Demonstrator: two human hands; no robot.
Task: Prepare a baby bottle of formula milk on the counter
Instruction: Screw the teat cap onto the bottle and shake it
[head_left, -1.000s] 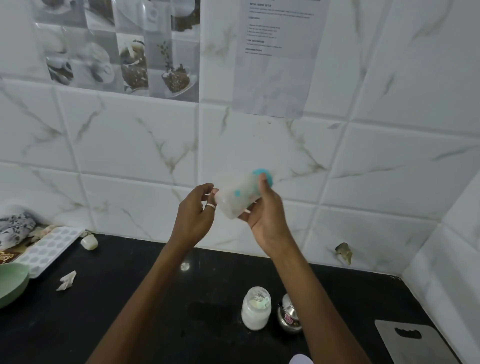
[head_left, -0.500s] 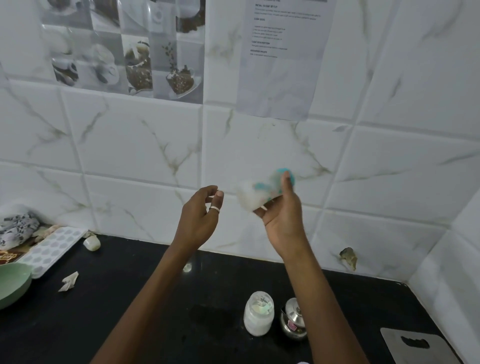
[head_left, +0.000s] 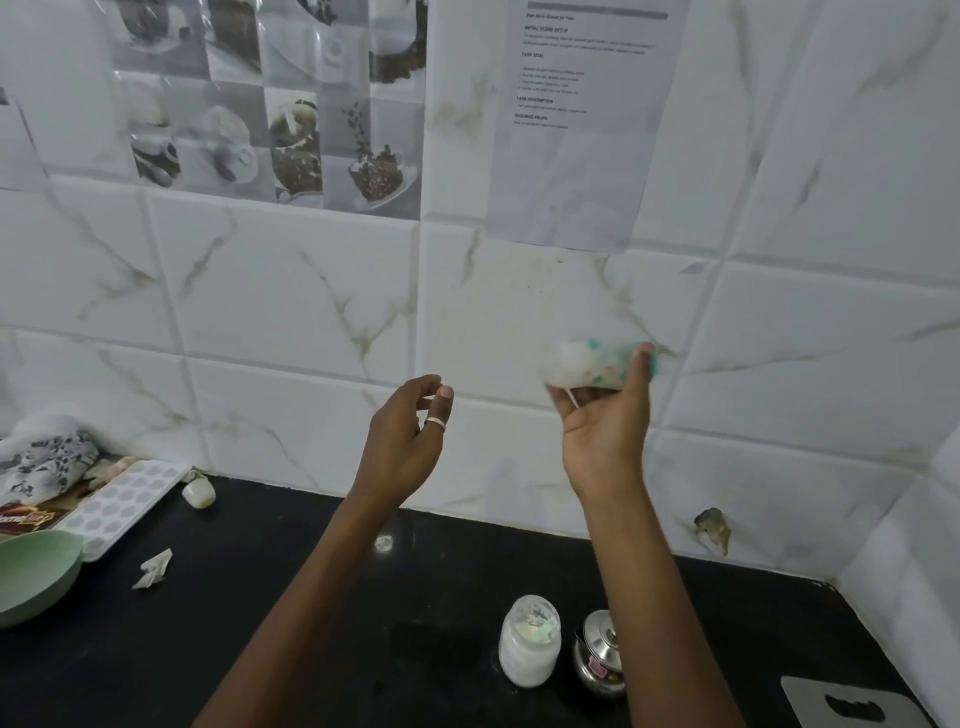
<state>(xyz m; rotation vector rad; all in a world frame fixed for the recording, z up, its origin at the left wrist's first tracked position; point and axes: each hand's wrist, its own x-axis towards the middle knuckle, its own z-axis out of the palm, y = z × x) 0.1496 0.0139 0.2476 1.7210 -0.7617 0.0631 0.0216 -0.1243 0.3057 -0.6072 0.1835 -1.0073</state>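
Right hand (head_left: 605, 421) grips blurred bottle (head_left: 587, 364) sideways, high above jar (head_left: 530, 642).
Left hand (head_left: 405, 436) up-left of jar, loosely curled, empty.

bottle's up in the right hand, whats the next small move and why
Probably a short shake of the wrist to mix. The right hand holds the baby bottle sideways above the counter, its contents look milky and it is motion-blurred, thumb on the teal end; the left hand is apart, holding nothing.

1 white jar (head_left: 530, 644); above it 1 left hand (head_left: 402, 441), 1 right hand (head_left: 605, 415), 1 baby bottle (head_left: 589, 366). Just R of jar: 1 steel pot (head_left: 600, 657). Far L of jar: 1 green bowl (head_left: 31, 571), 1 ice tray (head_left: 124, 506).
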